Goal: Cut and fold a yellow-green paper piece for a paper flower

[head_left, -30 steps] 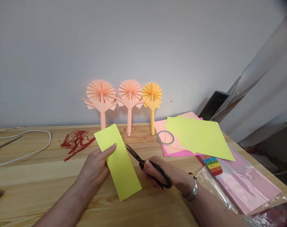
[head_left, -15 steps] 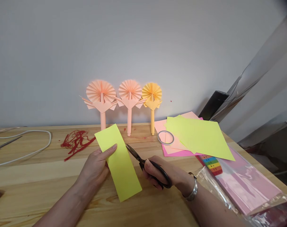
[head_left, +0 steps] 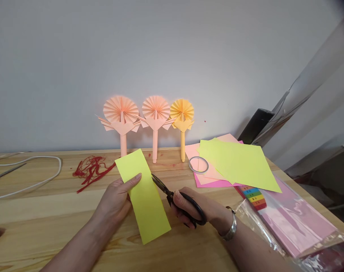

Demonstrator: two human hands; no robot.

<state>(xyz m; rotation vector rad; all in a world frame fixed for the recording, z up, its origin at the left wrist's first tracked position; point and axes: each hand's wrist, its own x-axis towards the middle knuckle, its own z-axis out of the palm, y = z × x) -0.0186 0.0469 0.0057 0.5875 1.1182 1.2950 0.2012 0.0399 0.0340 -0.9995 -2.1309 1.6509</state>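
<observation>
Left hand grasps a rectangular yellow paper strip, held over a pale wooden tabletop, its far end near the rear table edge. Right hand clenches black-handled steel scissors, blade tips just beside the strip's right long edge.

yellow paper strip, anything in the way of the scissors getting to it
Nothing visible. The black-handled scissors in the right hand point at the right edge of the yellow paper strip, which the left hand holds. Their tips sit at that edge, with no object between.
</observation>
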